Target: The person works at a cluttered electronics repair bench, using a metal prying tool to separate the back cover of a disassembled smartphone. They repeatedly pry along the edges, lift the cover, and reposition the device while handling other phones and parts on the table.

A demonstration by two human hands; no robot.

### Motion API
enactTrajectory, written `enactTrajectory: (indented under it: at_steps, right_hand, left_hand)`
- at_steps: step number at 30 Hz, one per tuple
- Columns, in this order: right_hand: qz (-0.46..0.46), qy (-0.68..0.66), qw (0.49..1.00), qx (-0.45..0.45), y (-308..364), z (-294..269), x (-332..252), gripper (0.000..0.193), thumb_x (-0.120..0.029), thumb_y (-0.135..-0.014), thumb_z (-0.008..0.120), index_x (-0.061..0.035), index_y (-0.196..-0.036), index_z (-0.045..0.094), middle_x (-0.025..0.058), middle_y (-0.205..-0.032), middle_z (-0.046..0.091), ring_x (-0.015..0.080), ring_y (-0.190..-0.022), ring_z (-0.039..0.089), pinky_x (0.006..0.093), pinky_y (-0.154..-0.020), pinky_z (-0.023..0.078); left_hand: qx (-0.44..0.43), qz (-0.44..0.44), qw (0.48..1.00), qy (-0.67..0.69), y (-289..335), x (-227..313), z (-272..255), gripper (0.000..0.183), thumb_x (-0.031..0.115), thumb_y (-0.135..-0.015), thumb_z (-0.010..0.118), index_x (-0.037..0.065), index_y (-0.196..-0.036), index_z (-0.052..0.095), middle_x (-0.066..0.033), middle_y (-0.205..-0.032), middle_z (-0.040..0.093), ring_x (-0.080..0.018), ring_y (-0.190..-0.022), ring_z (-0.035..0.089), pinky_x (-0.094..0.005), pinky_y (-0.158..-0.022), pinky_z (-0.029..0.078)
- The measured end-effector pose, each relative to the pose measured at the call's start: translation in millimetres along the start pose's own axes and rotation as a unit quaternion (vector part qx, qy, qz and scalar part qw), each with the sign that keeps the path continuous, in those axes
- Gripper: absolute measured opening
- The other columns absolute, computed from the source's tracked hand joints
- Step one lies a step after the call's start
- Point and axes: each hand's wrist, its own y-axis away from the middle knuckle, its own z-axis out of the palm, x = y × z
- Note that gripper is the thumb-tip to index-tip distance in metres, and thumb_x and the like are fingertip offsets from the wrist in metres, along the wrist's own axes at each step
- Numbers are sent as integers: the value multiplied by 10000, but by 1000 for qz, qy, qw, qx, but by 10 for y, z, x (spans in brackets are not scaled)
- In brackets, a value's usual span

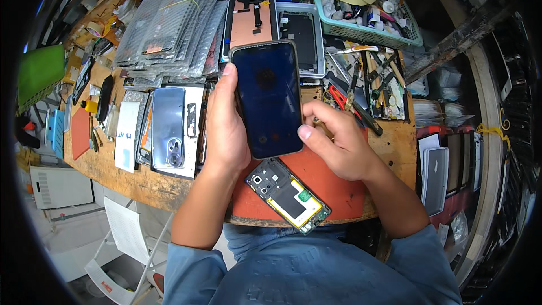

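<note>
The dark-screened phone (267, 99) is up off the tabletop (389, 141) for inspection, it seems, above the opened phone body (288, 195) lying on the red mat (327, 183); any further handling calls for a steady grip along its edges. The left hand (226, 127) wraps the phone's left side, fingers curled behind and thumb along the rim, while the right hand (339, 144), loosely curled, presses its thumb against the lower right edge
</note>
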Motion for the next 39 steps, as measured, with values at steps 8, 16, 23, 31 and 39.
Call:
enactTrajectory:
  at_steps: [8, 16, 23, 31, 39]
  right_hand:
    - [16, -84, 993, 87, -47, -111, 53, 272, 16, -969, 674, 33, -1240, 675, -6, -876, 698, -38, -598, 430, 208, -540, 346]
    - [47, -112, 986, 115, -70, -112, -28, 259, 31, -910, 712, 14, -1158, 643, -4, -810, 674, -28, -535, 398, 227, -516, 314]
    - [-12, -59, 991, 119, -68, -50, -38, 227, -20, -941, 785, 2, -1108, 633, -44, -797, 625, -32, -589, 408, 215, -510, 298]
    - [36, -148, 984, 88, -53, -147, -66, 197, -164, -1082, 632, 13, -1153, 680, -31, -865, 599, 40, -771, 508, 252, -689, 431]
    - [45, -187, 979, 67, -96, -166, -33, 227, -76, -1063, 594, 39, -1239, 678, -16, -928, 621, 48, -845, 553, 251, -748, 462]
  left_hand:
    - [-35, -74, 996, -34, 21, -191, -70, 586, 500, -1180, 407, 14, -1388, 661, -122, -1232, 773, -198, -1078, 765, -362, -979, 615]
    - [-49, -64, 997, 0, 121, -215, 42, 564, 450, -1200, 391, 1, -1326, 708, -128, -1187, 791, -186, -1041, 776, -352, -951, 622]
    - [-50, -27, 995, -80, 170, -277, 1, 574, 435, -1203, 379, -11, -1290, 728, -129, -1167, 792, -172, -1038, 764, -340, -940, 607]
    - [-43, 2, 997, -70, 216, -253, 114, 558, 417, -1209, 387, -16, -1298, 727, -113, -1158, 788, -156, -1018, 756, -327, -933, 601]
    - [-28, -1, 997, -73, 165, -240, 74, 543, 455, -1193, 440, 2, -1274, 730, -103, -1171, 782, -149, -1007, 757, -312, -908, 607]
